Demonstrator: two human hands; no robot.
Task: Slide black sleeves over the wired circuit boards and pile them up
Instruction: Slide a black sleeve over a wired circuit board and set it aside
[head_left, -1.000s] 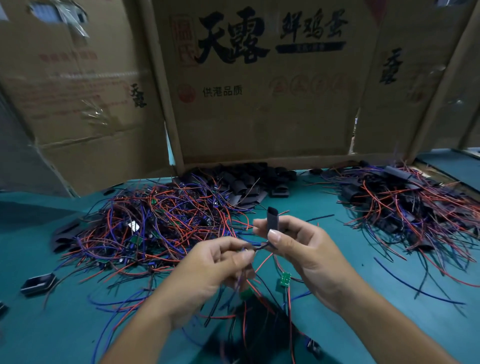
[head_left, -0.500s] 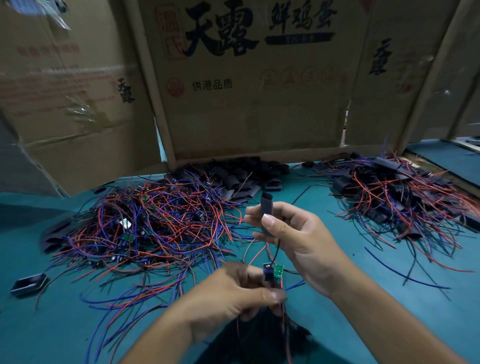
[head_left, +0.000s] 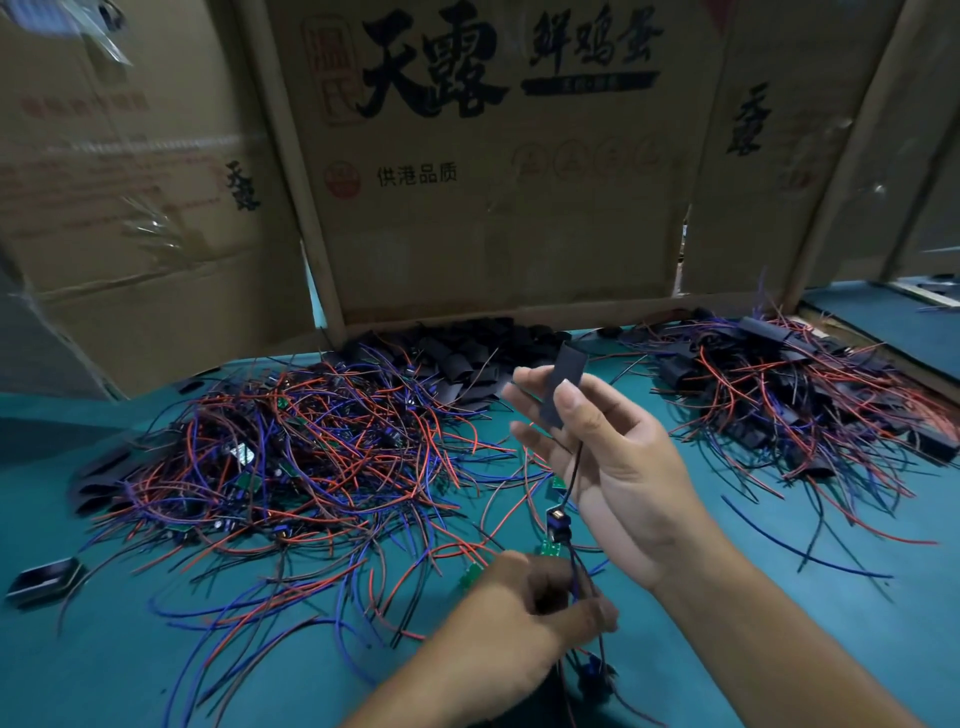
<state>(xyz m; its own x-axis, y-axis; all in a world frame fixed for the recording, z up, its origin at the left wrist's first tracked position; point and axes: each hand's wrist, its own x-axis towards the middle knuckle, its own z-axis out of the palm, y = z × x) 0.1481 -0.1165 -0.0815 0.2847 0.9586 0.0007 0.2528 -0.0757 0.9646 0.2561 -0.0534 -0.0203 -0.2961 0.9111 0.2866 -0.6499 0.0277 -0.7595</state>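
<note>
You are partway through one unit and well short of finishing the lot. Your right hand pinches a flat black sleeve upright between thumb and forefinger, with a thin black lead running out of its lower end down to a small circuit board that hangs bare below it, so the sleeve is threaded on the wire but not yet over the board. Your left hand is curled round the red, blue and black wires just under that board, holding them taut above the bench. To your right lies a pile of sleeved units, black tubes with wire tails fanning out, which I judge to be the finished work. To your left sprawls a larger tangle of unsleeved boards, small green boards showing among thin, springy insulated strands, so plenty looks left. A heap of spare sleeves sits against the cardboard wall at the back; they look matte, soft and flattened, like heat-shrink tubing. The bench top is smooth teal.
</note>
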